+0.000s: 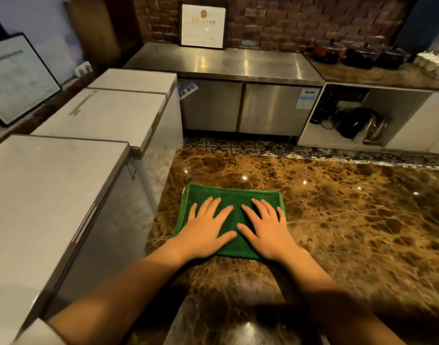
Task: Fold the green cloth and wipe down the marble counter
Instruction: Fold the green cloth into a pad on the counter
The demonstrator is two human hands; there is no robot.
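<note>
A green cloth [232, 195] lies flat as a rectangle on the brown marble counter [350, 215], near the counter's left edge. My left hand [206, 227] presses flat on the cloth's left half, fingers spread and straight. On the right half my right hand [265, 227] lies the same way, palm down. Both thumbs point inward and nearly meet at the cloth's middle. The near corners of the cloth are hidden under my wrists.
White chest freezers [64, 185] stand close along the counter's left side. Beyond the counter's far edge is patterned floor tile [238, 146], then a steel cabinet [225, 63]. Pots [330, 51] sit on a back ledge at the right.
</note>
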